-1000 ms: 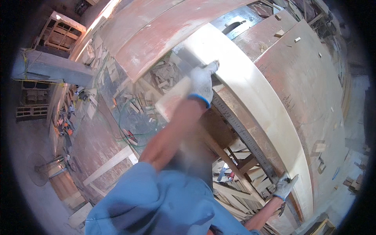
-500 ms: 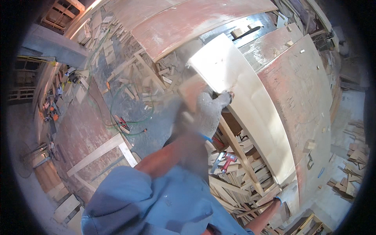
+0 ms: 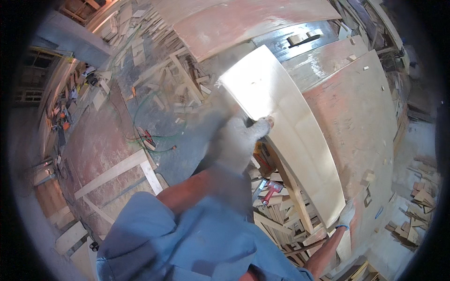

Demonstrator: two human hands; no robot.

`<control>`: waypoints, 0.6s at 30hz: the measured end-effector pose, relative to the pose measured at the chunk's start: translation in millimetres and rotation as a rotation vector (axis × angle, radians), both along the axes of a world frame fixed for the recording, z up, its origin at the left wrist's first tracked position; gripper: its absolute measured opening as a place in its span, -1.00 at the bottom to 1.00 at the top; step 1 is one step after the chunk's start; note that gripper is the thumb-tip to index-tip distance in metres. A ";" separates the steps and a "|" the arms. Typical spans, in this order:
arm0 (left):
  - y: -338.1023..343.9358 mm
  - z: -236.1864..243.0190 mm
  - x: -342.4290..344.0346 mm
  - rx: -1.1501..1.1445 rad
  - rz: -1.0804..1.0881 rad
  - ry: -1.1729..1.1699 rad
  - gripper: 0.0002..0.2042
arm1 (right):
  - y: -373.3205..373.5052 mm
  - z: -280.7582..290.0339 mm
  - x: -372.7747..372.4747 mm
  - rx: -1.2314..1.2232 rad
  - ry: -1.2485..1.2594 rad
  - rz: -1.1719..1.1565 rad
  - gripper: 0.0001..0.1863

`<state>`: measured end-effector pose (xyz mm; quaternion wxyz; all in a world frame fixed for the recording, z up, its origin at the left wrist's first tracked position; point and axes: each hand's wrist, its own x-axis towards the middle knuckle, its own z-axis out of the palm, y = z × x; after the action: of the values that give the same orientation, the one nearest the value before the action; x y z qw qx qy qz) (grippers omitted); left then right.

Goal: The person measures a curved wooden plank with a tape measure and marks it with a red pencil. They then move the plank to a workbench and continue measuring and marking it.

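A long, pale wooden panel [image 3: 300, 126] lies slantwise before me, its far end bright with light. My left hand [image 3: 243, 138], in a grey-white work glove, is closed on the panel's left edge near the far end; its thumb side shows on top and part of the hand is blurred. At the near right corner my right hand [image 3: 347, 214], gloved as well, has its fingers wrapped against the panel's end. Beneath the panel's left side runs a wooden bar [image 3: 293, 192]. Below it, a red and silver power tool [image 3: 272, 191] rests among wood offcuts.
A worn reddish tabletop [image 3: 356, 117] stretches right of the panel, with small wood blocks on it. Another reddish board [image 3: 234, 21] lies at the far side. Wood scraps [image 3: 187, 89] and a green hose [image 3: 136, 114] are on the floor, left of a pale L-shaped frame [image 3: 112, 180].
My right hand has come up from below the panel's near end onto its corner. That end has shifted slightly left, while my left hand keeps its hold on the edge.
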<state>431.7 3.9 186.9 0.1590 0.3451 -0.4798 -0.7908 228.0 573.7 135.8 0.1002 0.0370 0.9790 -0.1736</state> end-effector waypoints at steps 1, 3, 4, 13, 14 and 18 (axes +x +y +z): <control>1.5 -1.9 1.0 0.033 0.056 0.009 -0.73 | 9.6 -3.2 -8.2 -0.068 -0.106 -0.002 -0.31; 7.3 -7.9 0.0 0.113 0.165 0.034 -0.79 | 62.9 -29.5 -28.7 -0.206 -0.252 0.009 -0.31; 7.2 -13.4 4.8 0.121 0.145 0.015 -0.78 | 85.3 -39.8 -38.1 -0.272 -0.327 0.017 -0.31; 9.8 -18.5 -1.0 0.069 0.219 0.063 -0.60 | 40.0 -23.0 -26.2 0.121 -0.401 0.148 -0.34; 8.1 -16.0 -4.6 0.055 0.219 0.173 -0.60 | 31.0 -19.9 -29.5 -0.026 -0.368 0.143 -0.33; 9.8 -27.5 -6.8 -0.029 0.132 0.392 -0.72 | 4.6 -22.5 -60.6 -0.462 -0.376 0.065 -0.38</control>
<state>424.9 13.6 159.4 0.3054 0.2131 -0.4273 -0.8239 167.3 578.2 113.3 0.2911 0.0131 0.8784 -0.3787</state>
